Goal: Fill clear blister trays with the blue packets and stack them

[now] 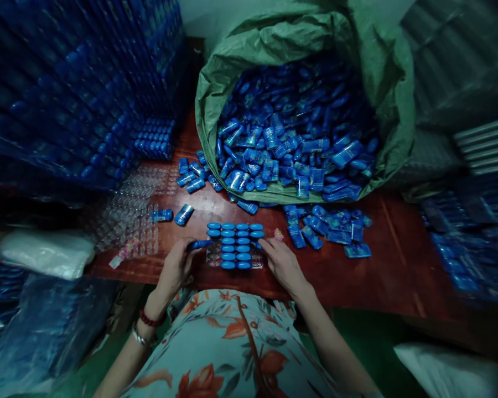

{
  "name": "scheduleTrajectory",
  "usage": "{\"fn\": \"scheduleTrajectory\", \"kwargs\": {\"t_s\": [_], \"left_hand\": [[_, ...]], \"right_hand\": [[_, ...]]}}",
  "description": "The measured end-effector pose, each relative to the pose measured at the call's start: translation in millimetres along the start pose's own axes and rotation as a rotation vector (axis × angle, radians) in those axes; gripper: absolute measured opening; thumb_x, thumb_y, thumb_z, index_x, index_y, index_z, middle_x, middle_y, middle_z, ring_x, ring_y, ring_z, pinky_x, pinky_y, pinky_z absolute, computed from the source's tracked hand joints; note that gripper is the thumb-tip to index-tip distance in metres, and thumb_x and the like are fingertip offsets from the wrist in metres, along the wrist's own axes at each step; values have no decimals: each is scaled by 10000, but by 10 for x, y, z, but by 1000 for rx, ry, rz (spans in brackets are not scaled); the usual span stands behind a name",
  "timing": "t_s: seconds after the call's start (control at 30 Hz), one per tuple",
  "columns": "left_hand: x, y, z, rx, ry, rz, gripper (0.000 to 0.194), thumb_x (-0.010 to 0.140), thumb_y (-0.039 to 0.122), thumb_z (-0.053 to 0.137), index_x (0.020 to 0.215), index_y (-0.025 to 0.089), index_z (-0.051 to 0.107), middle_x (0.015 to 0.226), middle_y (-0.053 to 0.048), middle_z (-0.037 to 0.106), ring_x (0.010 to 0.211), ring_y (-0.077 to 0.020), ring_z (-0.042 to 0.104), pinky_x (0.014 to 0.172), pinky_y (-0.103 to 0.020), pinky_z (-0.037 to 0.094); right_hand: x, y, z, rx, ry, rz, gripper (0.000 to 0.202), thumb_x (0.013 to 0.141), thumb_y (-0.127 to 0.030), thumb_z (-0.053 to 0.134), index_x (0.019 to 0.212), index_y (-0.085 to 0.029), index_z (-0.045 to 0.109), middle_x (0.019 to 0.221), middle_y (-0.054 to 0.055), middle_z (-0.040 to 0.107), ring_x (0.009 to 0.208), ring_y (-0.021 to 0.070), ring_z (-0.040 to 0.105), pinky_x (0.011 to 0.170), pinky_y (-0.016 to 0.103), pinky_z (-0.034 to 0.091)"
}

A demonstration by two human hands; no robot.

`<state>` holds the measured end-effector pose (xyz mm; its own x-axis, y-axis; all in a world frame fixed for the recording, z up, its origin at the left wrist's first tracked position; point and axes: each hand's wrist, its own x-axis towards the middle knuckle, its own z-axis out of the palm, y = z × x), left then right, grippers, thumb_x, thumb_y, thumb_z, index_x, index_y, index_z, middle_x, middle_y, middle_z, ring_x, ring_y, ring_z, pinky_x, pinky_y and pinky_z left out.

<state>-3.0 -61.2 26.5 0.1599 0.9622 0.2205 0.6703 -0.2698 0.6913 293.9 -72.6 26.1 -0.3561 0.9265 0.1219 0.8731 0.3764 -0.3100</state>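
Note:
A clear plastic tray (pixel 214 262) lies on the table in front of me. Small blue oval-ended packs (pixel 235 241) fill its two middle columns, while the outer columns hold packs only in the upper rows. My left hand (pixel 179 262) pinches a blue pack (pixel 199 244) at the tray's left edge. On the opposite side, my right hand (pixel 283 263) has its fingers closed on another blue pack (pixel 256 245) over the right column. What the packs contain cannot be made out.
A green sack (pixel 216 83) full of blue packs lies open at the back of the table (pixel 382 276). Loose packs (pixel 332 225) lie before it. Empty clear trays (pixel 135 207) sit left, beside tall stacks of filled trays (pixel 66 99). A white plastic bundle (pixel 47 251) rests at far left.

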Motion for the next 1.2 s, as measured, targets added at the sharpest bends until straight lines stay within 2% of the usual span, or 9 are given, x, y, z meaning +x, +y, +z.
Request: {"fn": "scheduleTrajectory", "kwargs": {"t_s": [0.1,0.27,0.47,0.63,0.77,0.9,1.0,1.1,1.2], "left_hand": [[5,79,10,0,-4,123,199,900,171,433,1058,178,554,965,-66,624,893,-174,608,799,-299,509],[107,24,75,94,-171,335,312,908,102,373,1156,170,550,1051,-104,606,950,-181,569,783,-294,495],[297,43,52,267,-339,490,228,908,113,402,1069,146,560,956,-94,596,839,-185,539,725,-301,486],[390,125,61,410,-510,598,190,890,107,425,985,160,580,956,-93,596,869,-214,543,760,-348,492],[371,24,112,392,-383,615,301,898,89,386,1138,161,553,1087,-123,589,954,-220,547,811,-366,489],[393,-191,147,271,-57,451,318,928,143,362,1177,211,547,1123,-102,575,954,-183,561,823,-324,485],[565,-293,117,386,116,69,291,933,271,414,1159,151,551,1084,-136,567,983,-229,558,839,-359,476],[731,-306,89,648,-28,-190,384,895,379,491,1124,80,569,1018,-185,576,937,-299,554,807,-423,462],[697,-296,132,735,-159,-180,329,917,269,436,1180,113,555,1025,-179,569,923,-296,545,791,-417,450]], "right_hand": [[14,-38,-102,-130,-85,-19,426,825,-9,400,1186,-175,553,943,68,619,847,191,573,824,329,431],[154,-183,-241,-226,-270,-5,350,848,-13,420,1119,-174,572,946,73,630,866,187,576,826,325,374],[345,-340,-304,-280,-482,-40,240,897,-56,399,1033,-135,581,920,98,635,792,194,597,774,343,394],[260,-341,-165,-302,-378,-16,337,897,-61,405,1201,-142,527,1013,117,635,793,179,626,777,331,430],[-9,-250,-9,-245,-101,68,366,949,-197,407,1308,-170,479,1008,93,664,823,171,643,773,286,451],[-196,26,-39,-213,165,456,366,979,-326,334,1266,-184,512,1121,103,638,880,180,645,718,266,468],[-104,283,-150,-265,15,738,406,965,-394,337,1266,-173,497,1162,134,605,874,240,649,626,307,467],[91,405,-233,-272,-224,766,407,943,-368,392,1279,-151,464,1182,168,575,863,262,653,628,329,469],[172,425,-236,-215,-328,667,385,905,-319,475,1248,-144,465,1113,165,601,898,266,644,669,327,468]]}}
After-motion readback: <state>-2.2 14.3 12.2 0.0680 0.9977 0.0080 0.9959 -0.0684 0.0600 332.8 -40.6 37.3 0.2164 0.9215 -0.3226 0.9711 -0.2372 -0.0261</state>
